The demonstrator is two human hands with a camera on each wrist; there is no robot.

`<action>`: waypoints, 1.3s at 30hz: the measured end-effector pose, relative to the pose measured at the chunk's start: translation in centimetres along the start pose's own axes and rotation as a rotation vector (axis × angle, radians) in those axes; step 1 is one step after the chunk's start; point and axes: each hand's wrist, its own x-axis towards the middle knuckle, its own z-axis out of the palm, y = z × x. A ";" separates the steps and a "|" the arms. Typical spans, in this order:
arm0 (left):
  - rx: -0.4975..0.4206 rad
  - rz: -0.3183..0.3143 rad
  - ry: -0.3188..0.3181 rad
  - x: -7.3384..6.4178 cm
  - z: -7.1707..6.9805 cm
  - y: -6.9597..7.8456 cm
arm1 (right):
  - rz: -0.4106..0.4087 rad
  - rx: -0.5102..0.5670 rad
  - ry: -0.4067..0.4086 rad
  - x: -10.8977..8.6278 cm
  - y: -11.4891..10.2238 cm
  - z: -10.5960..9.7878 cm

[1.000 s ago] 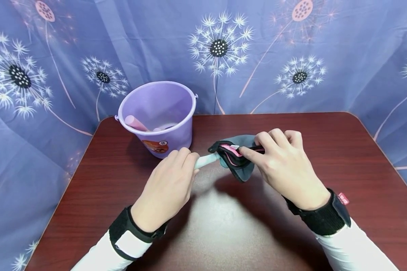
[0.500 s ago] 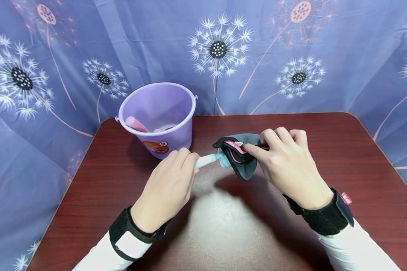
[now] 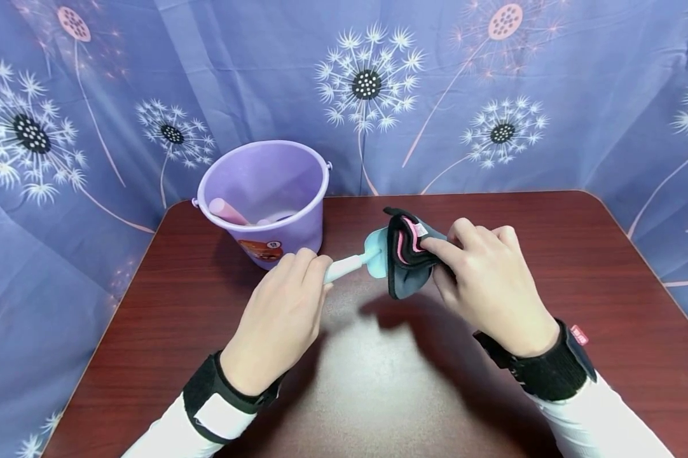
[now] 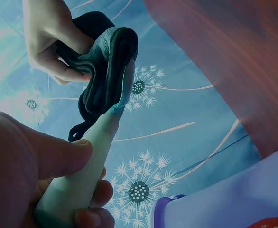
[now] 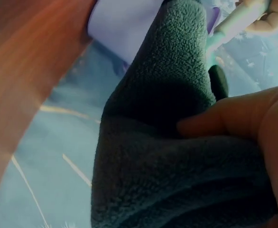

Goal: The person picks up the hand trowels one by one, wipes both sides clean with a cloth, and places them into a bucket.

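Note:
My left hand (image 3: 287, 318) grips the pale handle (image 3: 344, 268) of a spatula-like tool, which points toward the right hand. Its light blue head (image 3: 376, 253) is partly covered by a folded cloth (image 3: 411, 277). Grey and fleecy, the cloth has black edging, pink stripes and a small white tag. My right hand (image 3: 493, 289) pinches the bunched cloth between thumb and fingers, above the table. In the left wrist view the cloth (image 4: 108, 71) lies against one face of the head (image 4: 126, 88). Fleece (image 5: 177, 71) fills most of the right wrist view.
A purple bucket (image 3: 298, 232) stands at the back left of the dark red table (image 3: 521, 222). Inside it a pink handle (image 3: 227, 211) leans on the wall, with other things partly hidden. Behind the table hangs a blue curtain (image 3: 275, 76) with dandelion prints.
The cloth has turned more upright and shifted right along the tool, so more of the light blue head shows. The left hand stays almost still; the right hand's fingers have changed position.

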 end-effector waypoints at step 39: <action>0.090 0.009 -0.026 -0.1 0.8 0.2 | -0.233 0.029 -0.067 0.6 -2.6 0.5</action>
